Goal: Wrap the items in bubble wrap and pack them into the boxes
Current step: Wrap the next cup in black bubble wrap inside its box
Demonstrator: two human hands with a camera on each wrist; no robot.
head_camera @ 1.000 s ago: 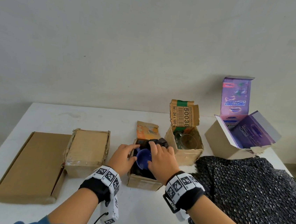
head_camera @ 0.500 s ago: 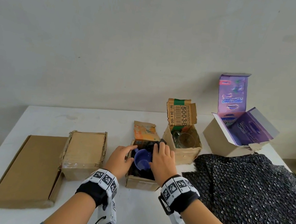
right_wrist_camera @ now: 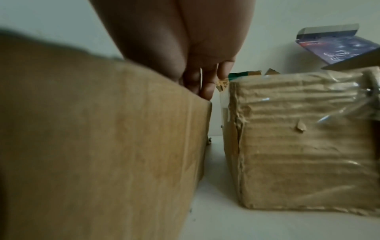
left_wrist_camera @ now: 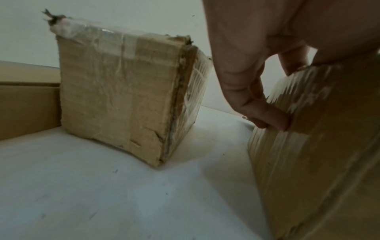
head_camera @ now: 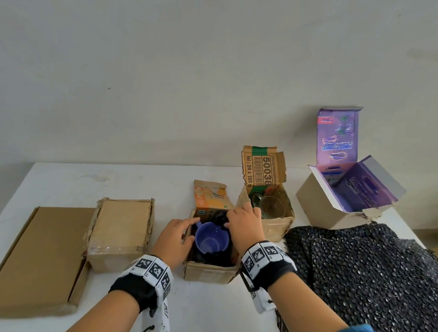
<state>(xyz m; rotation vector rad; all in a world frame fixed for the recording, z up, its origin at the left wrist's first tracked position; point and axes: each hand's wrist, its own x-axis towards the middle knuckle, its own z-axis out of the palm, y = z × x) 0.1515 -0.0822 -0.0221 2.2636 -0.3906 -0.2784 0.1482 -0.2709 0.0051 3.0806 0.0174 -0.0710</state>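
Note:
A blue cup (head_camera: 211,239) stands upright in a small open cardboard box (head_camera: 209,273), with dark bubble wrap (head_camera: 214,216) around it inside. My left hand (head_camera: 178,232) holds the box's left wall (left_wrist_camera: 318,162): the fingers (left_wrist_camera: 275,120) curl against the outside and the thumb reaches over the rim towards the cup. My right hand (head_camera: 244,225) lies over the box's far right corner, its fingers (right_wrist_camera: 207,91) pointing down onto the wrap behind the box wall (right_wrist_camera: 102,146).
A sheet of dark bubble wrap (head_camera: 376,277) lies at the right. Behind it stands an open purple box (head_camera: 343,206). An open box (head_camera: 273,225) holds a glass (head_camera: 271,206). A taped shut box (head_camera: 121,231) and a flat carton (head_camera: 37,260) sit at the left on the white table (head_camera: 210,313).
My right hand has slid back to the box's far right corner, so more of the cup shows. My left thumb has stretched towards the cup's rim.

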